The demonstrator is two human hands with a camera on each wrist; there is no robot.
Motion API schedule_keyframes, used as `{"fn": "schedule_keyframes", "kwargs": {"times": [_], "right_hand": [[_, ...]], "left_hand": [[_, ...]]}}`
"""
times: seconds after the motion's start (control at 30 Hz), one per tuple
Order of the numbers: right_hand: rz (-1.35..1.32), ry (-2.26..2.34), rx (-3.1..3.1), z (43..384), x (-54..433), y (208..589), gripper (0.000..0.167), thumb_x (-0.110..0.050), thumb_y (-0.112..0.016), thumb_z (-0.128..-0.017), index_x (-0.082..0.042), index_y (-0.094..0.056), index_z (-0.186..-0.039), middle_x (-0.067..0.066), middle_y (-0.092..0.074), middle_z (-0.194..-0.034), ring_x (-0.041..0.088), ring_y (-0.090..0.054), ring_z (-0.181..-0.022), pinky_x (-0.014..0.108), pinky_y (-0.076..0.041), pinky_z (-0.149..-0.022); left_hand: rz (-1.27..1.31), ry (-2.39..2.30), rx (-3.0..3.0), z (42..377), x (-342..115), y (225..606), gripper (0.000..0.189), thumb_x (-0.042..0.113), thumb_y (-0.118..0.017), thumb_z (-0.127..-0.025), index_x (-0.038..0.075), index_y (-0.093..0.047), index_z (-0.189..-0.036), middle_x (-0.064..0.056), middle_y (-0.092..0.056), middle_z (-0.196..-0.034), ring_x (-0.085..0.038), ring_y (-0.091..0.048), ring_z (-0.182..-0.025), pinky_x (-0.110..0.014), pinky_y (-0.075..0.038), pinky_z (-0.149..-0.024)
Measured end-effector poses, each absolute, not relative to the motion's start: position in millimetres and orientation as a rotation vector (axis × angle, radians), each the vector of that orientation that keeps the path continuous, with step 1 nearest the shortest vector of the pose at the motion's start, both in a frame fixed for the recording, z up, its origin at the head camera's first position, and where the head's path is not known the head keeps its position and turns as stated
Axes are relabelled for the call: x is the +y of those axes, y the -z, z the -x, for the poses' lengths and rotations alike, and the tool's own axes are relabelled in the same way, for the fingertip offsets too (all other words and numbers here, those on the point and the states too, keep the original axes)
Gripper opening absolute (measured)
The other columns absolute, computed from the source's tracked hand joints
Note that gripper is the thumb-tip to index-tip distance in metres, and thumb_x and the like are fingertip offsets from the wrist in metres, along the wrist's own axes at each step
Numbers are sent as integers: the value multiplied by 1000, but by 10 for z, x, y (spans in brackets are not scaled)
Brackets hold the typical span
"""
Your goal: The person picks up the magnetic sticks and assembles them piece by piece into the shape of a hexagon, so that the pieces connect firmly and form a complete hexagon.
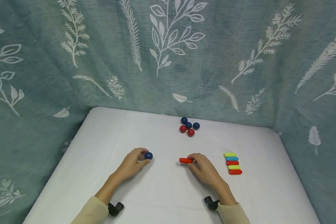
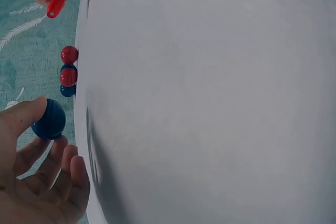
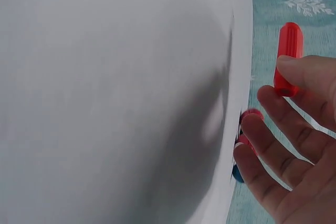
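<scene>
My left hand [image 1: 131, 163] pinches a glossy dark blue ball [image 1: 148, 156] between thumb and fingertips, left of the table's middle. In the left wrist view this blue ball [image 2: 50, 119] sits at the thumb tip, the lower fingers loosely bent beneath it. Facing it, my right hand [image 1: 203, 169] holds a short red plastic stick [image 1: 185, 160] by one end, its other end pointing left. The right wrist view shows the ribbed red stick [image 3: 289, 59] between thumb and index finger, the other fingers spread. A small hole marks the end of the red stick [image 2: 54, 7] in the left wrist view.
Near the white table's [image 1: 156, 193] back edge lie three blue balls [image 1: 196, 126] and two red balls [image 1: 191, 133], close together. Right of my right hand, yellow, blue [image 1: 232, 159] and red sticks [image 1: 235, 172] form a stacked row. A patterned green curtain [image 1: 162, 87] hangs behind.
</scene>
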State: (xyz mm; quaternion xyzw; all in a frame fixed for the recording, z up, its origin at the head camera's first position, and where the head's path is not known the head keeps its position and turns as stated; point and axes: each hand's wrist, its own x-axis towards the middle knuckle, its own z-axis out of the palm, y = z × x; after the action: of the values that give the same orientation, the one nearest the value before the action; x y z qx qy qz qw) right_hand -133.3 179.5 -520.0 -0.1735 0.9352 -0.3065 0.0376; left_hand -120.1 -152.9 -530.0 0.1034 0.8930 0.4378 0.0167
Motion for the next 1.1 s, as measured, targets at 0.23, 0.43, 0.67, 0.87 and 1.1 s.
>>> {"fn": "schedule_keyframes", "kwargs": {"times": [0.23,0.43,0.67,0.87,1.1], "right_hand": [[607,940,2883,1376,1687,5214,29,-15,-75,-91,-14,-65,-119,-4,-63,-107,15,-55,-97,39,-50,-89],[625,988,2821,1425,1571,5248,30,-15,-75,-92,-14,-66,-121,-6,-62,-105,14,-53,-95,38,-49,-87],[716,983,2801,1474,1428,5274,26,-16,-71,-95,-13,-65,-120,-3,-62,-108,16,-52,-95,40,-46,-87],[715,957,2780,1521,1330,5289,27,-18,-71,-95,-15,-66,-121,-5,-62,-108,15,-52,-96,38,-46,-90],[717,930,2768,1558,1240,5295,27,-19,-71,-95,-16,-65,-121,-6,-61,-106,15,-51,-94,37,-46,-89]], "left_hand": [[-345,-1351,2790,1234,-1524,5326,39,23,-76,-91,10,-63,-125,-2,-62,-108,-17,-59,-92,-35,-49,-78],[-322,-1367,2767,1233,-1519,5311,37,20,-77,-90,9,-64,-123,-3,-62,-109,-18,-59,-92,-36,-49,-77],[-310,-1355,2755,1213,-1520,5331,37,22,-76,-91,9,-64,-124,-3,-62,-108,-17,-59,-91,-33,-49,-73],[-298,-1365,2745,1209,-1517,5333,37,21,-76,-91,9,-64,-123,-2,-63,-108,-17,-60,-91,-34,-50,-75],[-266,-1380,2712,1201,-1514,5314,38,21,-77,-91,10,-64,-124,0,-65,-110,-12,-62,-91,-34,-51,-76]]}}
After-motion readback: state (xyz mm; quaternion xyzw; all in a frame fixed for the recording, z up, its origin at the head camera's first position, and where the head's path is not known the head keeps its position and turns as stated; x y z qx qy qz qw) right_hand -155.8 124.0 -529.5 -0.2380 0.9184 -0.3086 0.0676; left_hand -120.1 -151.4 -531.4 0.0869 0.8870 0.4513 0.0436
